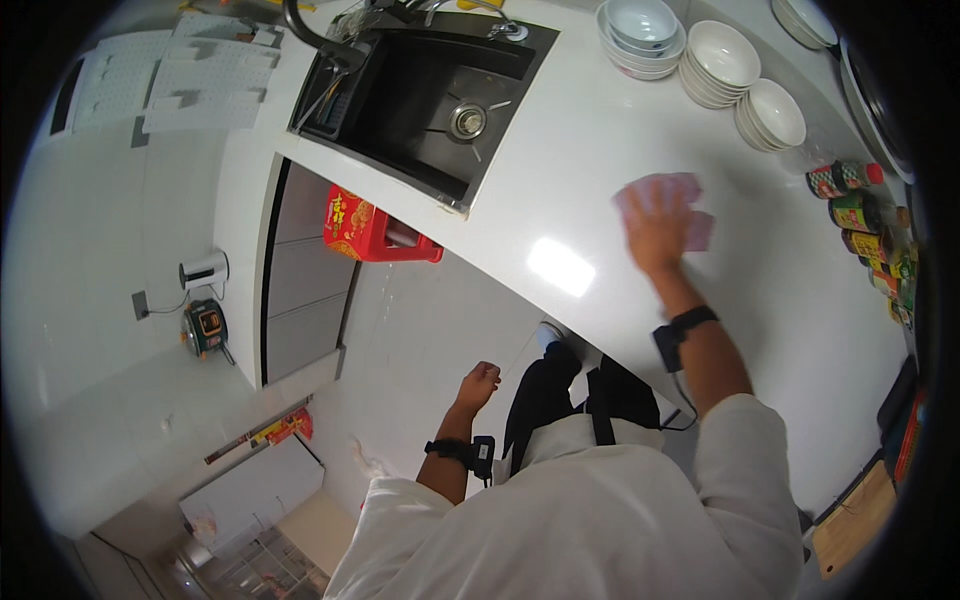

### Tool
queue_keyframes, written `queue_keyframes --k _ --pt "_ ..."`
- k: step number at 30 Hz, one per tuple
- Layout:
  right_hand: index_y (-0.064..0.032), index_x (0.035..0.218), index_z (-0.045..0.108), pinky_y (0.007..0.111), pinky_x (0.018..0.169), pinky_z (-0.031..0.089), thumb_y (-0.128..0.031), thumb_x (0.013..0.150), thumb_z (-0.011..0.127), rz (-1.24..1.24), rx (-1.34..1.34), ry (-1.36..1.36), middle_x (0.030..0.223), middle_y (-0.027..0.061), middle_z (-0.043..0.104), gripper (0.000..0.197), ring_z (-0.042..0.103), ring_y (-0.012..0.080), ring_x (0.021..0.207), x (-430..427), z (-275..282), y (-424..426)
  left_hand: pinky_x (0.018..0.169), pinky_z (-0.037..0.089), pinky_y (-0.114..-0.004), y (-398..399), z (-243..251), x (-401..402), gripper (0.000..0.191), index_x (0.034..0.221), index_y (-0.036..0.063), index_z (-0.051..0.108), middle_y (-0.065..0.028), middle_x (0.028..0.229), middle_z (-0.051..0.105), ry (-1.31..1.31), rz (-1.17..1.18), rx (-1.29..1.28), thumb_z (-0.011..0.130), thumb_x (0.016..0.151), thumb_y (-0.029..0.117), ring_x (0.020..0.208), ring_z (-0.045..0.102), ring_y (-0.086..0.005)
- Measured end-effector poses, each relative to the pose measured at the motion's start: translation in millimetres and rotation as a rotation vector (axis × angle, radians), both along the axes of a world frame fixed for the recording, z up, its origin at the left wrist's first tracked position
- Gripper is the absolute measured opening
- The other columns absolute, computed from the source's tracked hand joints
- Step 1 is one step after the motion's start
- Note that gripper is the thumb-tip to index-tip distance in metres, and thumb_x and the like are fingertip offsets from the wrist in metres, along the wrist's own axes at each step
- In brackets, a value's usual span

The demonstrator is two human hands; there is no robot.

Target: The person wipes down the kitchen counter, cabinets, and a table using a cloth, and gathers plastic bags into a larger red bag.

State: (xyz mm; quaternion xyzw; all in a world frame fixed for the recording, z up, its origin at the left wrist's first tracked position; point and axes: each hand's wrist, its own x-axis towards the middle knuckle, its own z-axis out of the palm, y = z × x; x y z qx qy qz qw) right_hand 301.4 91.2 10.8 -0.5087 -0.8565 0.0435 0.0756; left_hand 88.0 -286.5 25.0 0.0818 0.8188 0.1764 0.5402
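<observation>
My right hand [656,232] lies palm down, fingers spread, on a pink cloth [699,231] against the white countertop [525,217]. The hand and the cloth are slightly blurred, and part of the cloth is hidden under the palm. Away from the counter, my left hand [478,386] hangs over the floor beside my leg. Its fingers are curled in, and nothing shows in them.
Left along the counter is a black sink [420,112] with a drain and tap. Stacked bowls [724,56] stand by the wall, with several sauce bottles [855,214] to their right. A wooden cutting board [855,517] is at lower right. Under the counter sits a red stool [375,232].
</observation>
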Motion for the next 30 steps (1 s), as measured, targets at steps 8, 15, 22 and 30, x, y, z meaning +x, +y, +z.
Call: queue_keyframes --k 8,15,22,30 --pt "-0.0283 0.114 0.062 0.056 0.106 0.025 -0.030 0.078 0.066 0.372 -0.141 0.188 0.134 0.0103 0.046 0.037 0.034 0.0394 0.130 -32.3 9.0 -152.5 0.071 0.048 -0.030 -11.6 -23.3 -51.7 0.024 0.099 0.0020 0.056 -0.0075 0.085 0.060 -0.072 0.027 0.142 0.047 0.092 0.023 0.080 0.058 -0.0163" --pt "-0.0210 0.132 0.041 0.058 0.094 0.034 -0.037 0.093 0.040 -0.445 0.028 -0.378 0.136 0.0117 0.039 0.043 0.036 0.0413 0.123 58.7 -8.1 -131.9 0.065 0.049 -0.030 -82.0 -42.6 -109.3 0.022 0.097 0.0024 0.057 -0.0084 0.083 0.061 -0.070 0.155 0.097 0.051 0.090 0.023 0.075 0.059 -0.0167" --pt "-0.0212 0.135 0.042 0.065 0.097 0.028 -0.036 0.092 0.046 -0.195 0.115 -0.194 0.141 0.0183 0.036 0.047 0.029 0.0466 0.130 -105.1 -30.0 -102.5 0.054 0.043 -0.029 -130.1 -45.6 -138.3 0.030 0.103 0.0069 0.055 -0.0075 0.081 0.062 -0.074 0.361 0.001 0.050 0.088 0.032 0.068 0.057 -0.0157" --pt "-0.0192 0.128 0.051 0.057 0.103 0.031 -0.019 0.088 0.053 0.385 -0.089 -0.124 0.138 0.0191 0.040 0.041 0.033 0.0451 0.129 -47.9 -11.5 -153.9 0.047 0.041 -0.030 -150.1 -73.6 -156.3 0.033 0.105 0.0060 0.054 -0.0097 0.081 0.063 -0.094 0.414 -0.049 0.053 0.085 0.031 0.062 0.058 -0.0178"
